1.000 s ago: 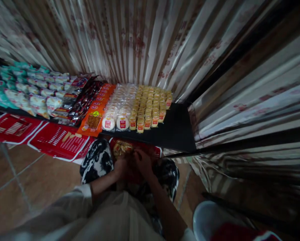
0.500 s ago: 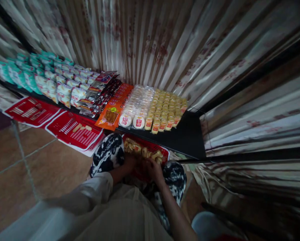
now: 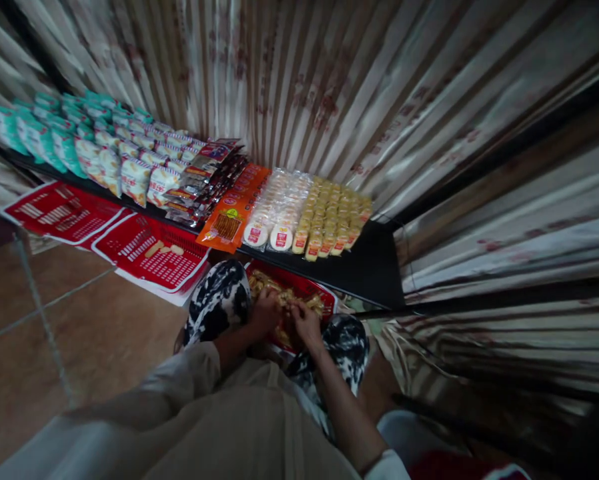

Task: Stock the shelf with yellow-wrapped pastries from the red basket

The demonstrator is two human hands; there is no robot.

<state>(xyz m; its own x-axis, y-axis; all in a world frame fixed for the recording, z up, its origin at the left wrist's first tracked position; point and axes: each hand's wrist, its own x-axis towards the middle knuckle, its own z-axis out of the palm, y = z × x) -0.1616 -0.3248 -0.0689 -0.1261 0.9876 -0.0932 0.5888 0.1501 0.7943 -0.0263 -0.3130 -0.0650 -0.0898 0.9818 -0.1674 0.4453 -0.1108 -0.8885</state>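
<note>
Both hands down in the red basket (image 3: 309, 283) between the person's knees: left hand (image 3: 266, 312) has fingers bent over the gold-wrapped packets (image 3: 259, 281), grip unclear; right hand (image 3: 307, 325) close beside it, fingertips drawn narrow at the packets, can't tell if one is pinched. Scene, left to right: teal packs (image 3: 34, 137) in rows on the black shelf (image 3: 374, 263); below its front edge, a far-left red basket (image 3: 64, 213), then a second red basket (image 3: 149, 250) with a few pale pieces (image 3: 164, 249) in it; white packs (image 3: 134, 180) next along, dark packs (image 3: 214, 180) piled, orange packet (image 3: 234, 213), white round cakes (image 3: 256, 235) in clear wrap, yellow cakes (image 3: 329, 213) in rows toward the right end. Pale bucket (image 3: 409, 433) lower right, partly cut off. Step in hand reads as fingering through loose packets in the basket, both hands working together. Next move would call for a sure fingertip hold on one packet, freed from its neighbours without dragging them along.
</note>
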